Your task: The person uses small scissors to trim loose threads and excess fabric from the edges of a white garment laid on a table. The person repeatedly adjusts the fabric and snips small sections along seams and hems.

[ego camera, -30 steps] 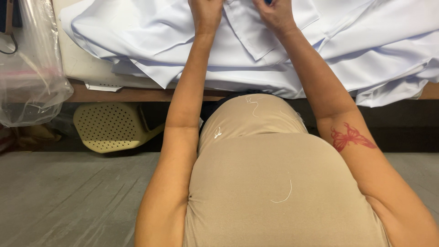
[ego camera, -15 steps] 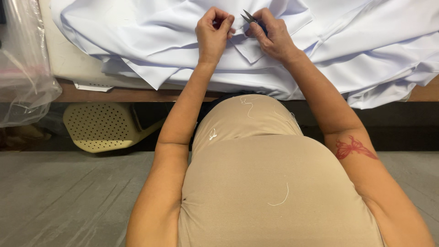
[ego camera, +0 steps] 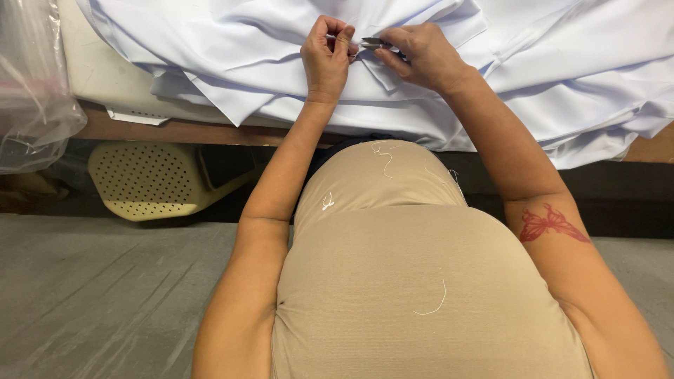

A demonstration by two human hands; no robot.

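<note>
A pile of white fabric (ego camera: 232,49) lies spread over the table. My left hand (ego camera: 327,50) is closed, pinching a fold of this cloth between thumb and fingers. Right beside it, my right hand (ego camera: 421,52) grips small metal thread snips (ego camera: 373,43), whose tips point left toward the pinched spot. Both hands nearly touch above a pointed flap of the cloth. Loose white threads cling to my beige top (ego camera: 393,281).
The wooden table edge (ego camera: 203,132) runs below the cloth. A clear plastic bag (ego camera: 31,84) hangs at the left. A cream perforated plastic seat (ego camera: 144,182) sits under the table on the grey floor (ego camera: 105,302).
The view has tilted so my hands sit lower in the frame. My hands have drawn closer together on the cloth, with the snips now meeting the pinched fold.
</note>
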